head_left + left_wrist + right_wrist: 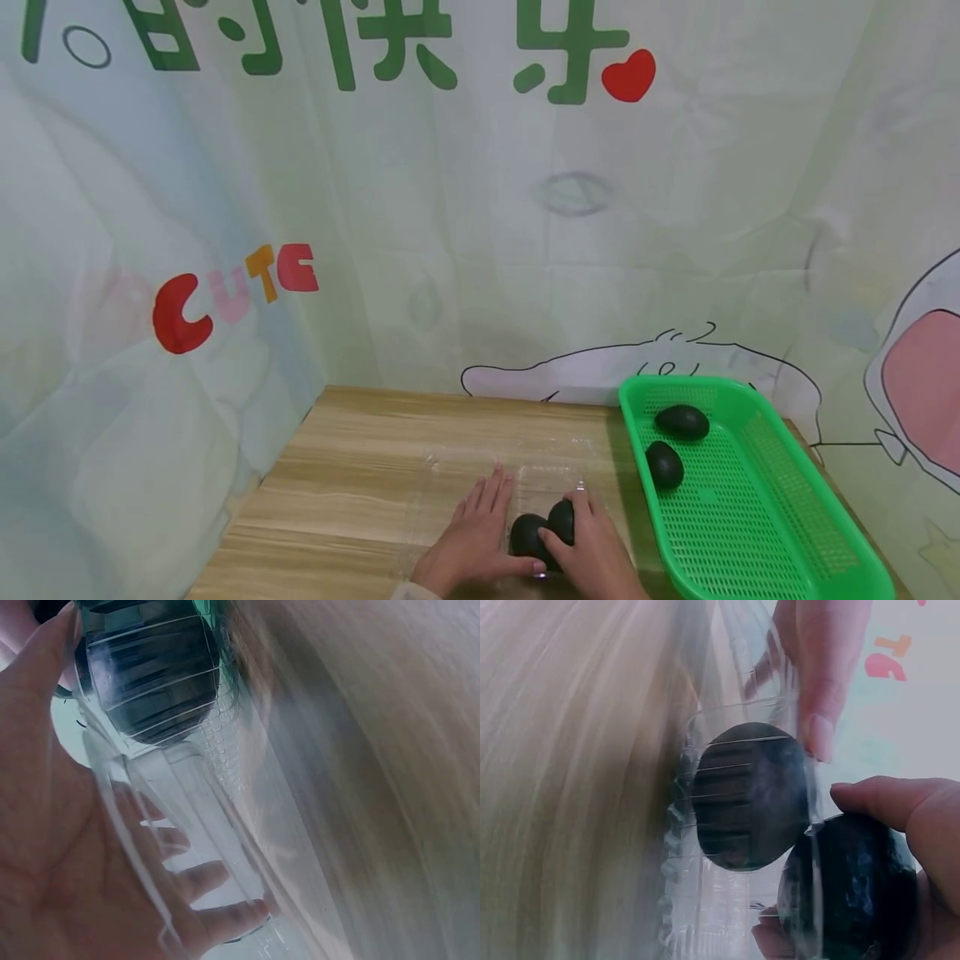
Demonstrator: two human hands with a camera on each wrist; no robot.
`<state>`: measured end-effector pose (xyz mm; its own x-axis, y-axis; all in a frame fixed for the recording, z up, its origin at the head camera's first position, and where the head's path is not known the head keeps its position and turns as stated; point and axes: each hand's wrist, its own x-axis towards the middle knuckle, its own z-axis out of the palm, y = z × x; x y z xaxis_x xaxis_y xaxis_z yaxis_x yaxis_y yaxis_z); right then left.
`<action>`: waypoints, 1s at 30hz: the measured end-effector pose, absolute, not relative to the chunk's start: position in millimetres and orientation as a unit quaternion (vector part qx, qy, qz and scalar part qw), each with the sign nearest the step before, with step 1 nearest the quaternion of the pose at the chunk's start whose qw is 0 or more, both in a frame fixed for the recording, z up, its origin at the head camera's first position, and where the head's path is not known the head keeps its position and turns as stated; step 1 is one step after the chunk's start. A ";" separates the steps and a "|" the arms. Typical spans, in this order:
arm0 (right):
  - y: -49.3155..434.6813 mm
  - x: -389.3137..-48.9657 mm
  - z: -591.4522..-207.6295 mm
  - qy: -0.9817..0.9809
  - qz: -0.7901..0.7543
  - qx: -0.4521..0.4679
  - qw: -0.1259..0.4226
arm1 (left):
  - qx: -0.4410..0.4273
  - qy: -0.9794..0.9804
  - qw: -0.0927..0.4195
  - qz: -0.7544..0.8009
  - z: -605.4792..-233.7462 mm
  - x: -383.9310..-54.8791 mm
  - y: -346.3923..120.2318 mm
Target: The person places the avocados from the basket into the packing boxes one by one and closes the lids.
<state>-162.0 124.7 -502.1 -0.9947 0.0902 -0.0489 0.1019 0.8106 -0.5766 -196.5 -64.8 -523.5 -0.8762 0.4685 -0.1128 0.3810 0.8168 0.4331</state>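
Black egg-shaped object point(561, 520) gripped in my right hand point(595, 546), its twin point(527, 537) just leftward in a clear plastic box point(546, 478); left hand point(480, 535) straight-fingered.

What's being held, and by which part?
The right hand grips one black, smooth oval object by its sides; the left hand rests against the clear plastic container.

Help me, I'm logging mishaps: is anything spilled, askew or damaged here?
Nothing stands out. Two dark fruits lie in the green basket, another sits in the clear box, and the right hand holds one there; I see no spill or damage.
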 end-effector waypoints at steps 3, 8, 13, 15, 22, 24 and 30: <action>124.2 -163.9 -503.0 0.951 -0.302 0.060 0.010 | 0.225 0.947 0.105 0.203 -523.3 -195.9 -64.4; 124.2 -166.6 -506.2 0.953 -0.297 0.061 -0.012 | 0.232 0.947 0.094 0.200 -524.3 -196.1 -64.8; 123.2 -168.5 -510.5 0.954 -0.292 0.061 -0.030 | 0.228 0.948 0.098 0.198 -525.1 -197.0 -64.6; 122.6 -169.4 -512.1 0.954 -0.291 0.066 -0.034 | 0.227 0.948 0.099 0.198 -525.0 -197.2 -64.3; 121.6 -172.6 -515.0 0.956 -0.283 0.073 -0.034 | 0.229 0.948 0.100 0.197 -522.9 -195.4 -64.4; 121.4 -173.5 -516.1 0.957 -0.279 0.072 -0.034 | 0.230 0.948 0.098 0.196 -522.3 -194.6 -64.4; 120.7 -175.9 -519.6 0.963 -0.260 0.061 -0.030 | 0.227 0.949 0.102 0.196 -520.4 -194.1 -63.6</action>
